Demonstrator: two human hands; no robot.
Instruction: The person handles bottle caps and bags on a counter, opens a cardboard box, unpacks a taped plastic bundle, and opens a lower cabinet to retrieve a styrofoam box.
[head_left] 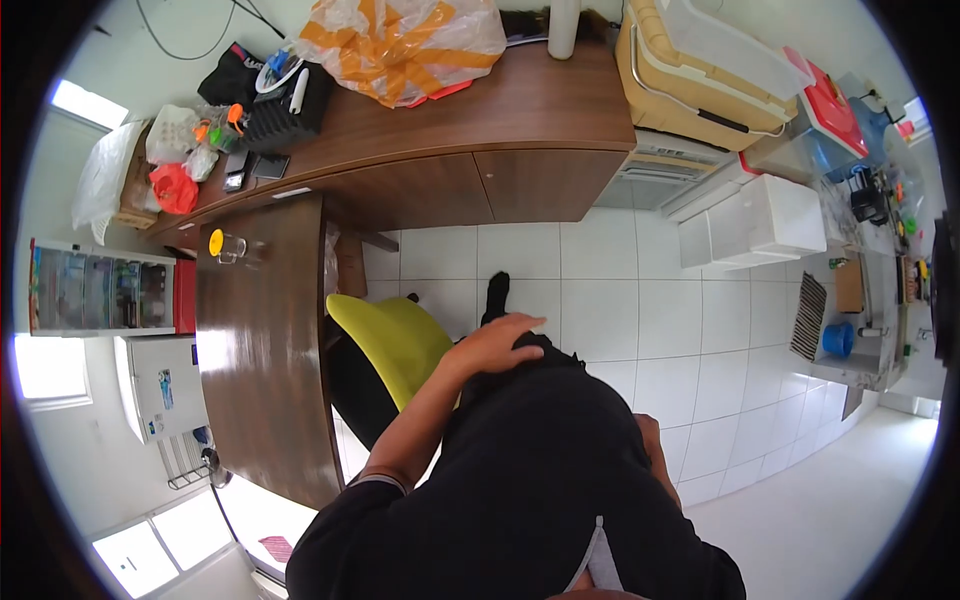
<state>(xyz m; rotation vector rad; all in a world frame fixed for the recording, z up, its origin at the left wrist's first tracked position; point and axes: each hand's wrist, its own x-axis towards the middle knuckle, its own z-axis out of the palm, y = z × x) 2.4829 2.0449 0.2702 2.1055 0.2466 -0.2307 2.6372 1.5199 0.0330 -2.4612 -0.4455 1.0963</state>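
Table (265, 400): left; we see a jar (232, 248) on it.
Cabinet (405, 190): upper middle; we see a bag (410, 45) on top.
Yellow box (690, 85): we see it upper right.
Bucket (838, 341): right.

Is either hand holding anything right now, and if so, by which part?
The left hand looks open and empty; the right hand is partly hidden, so I can't tell there.

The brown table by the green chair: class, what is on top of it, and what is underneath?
On top sits a yellow-lidded clear container. The tabletop and green chair cover much of the space underneath, so what is there cannot be told.
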